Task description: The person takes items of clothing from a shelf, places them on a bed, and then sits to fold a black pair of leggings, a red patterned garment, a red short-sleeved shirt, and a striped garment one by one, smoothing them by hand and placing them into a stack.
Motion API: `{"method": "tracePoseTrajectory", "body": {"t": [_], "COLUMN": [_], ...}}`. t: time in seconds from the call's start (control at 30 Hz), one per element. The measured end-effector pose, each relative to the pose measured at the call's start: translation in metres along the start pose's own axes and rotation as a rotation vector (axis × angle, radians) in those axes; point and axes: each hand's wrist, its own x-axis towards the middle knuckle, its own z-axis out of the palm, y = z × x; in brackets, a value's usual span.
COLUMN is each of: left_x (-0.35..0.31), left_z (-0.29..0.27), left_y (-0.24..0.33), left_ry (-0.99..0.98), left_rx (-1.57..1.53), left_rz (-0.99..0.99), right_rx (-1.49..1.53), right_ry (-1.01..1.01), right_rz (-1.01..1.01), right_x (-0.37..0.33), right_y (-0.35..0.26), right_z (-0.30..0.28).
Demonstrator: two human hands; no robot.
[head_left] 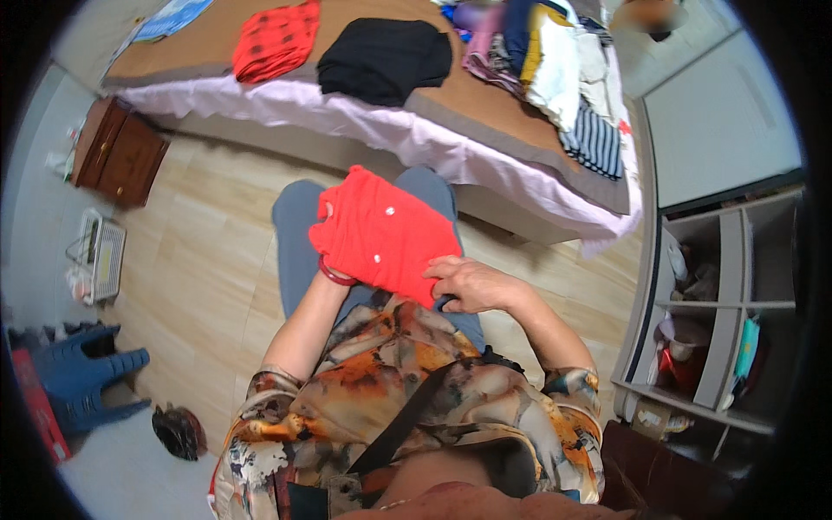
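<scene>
A folded bright red garment (386, 230) with small white spots lies over my lap, above my grey-trousered knees (299, 225). From the left, my left hand (333, 289) reaches beneath it; only the wrist with a dark red bracelet shows, and the fingers are hidden under the cloth. At the garment's lower right edge, my right hand (477, 284) grips it, fingers on top and the thumb side lower down. Across the bed in front of me rest a folded red checked garment (276, 42) and a folded black garment (384, 61).
The bed (511, 130) carries a pile of folded clothes (550, 74) at its right. Left are a brown bedside cabinet (121, 156), a white basket (106, 256), a blue plastic stool (82, 373) and a dark bag (178, 432). Open shelving (732, 260) stands at the right.
</scene>
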Motion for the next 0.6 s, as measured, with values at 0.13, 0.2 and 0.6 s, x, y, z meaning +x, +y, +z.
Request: {"method": "tracePoseTrajectory", "body": {"t": [0.13,0.2,0.6], "left_x": [-0.021,-0.027,-0.040], "left_z": [-0.010,-0.012,0.011], "left_y": [0.001,0.000,0.044], "left_ry": [0.010,0.026,0.187], "left_rx": [0.106,0.176,-0.053], "left_rz": [-0.036,-0.055,0.042], "right_rx": [0.423,0.229,0.385], "right_ry": [0.179,0.450,1.068], "right_rz": [0.329,0.404,0.214], "right_x": [-0.007,0.002,0.036], "right_y": [0.010,0.013,0.006], "right_z": [-0.007,-0.004,-0.025]}}
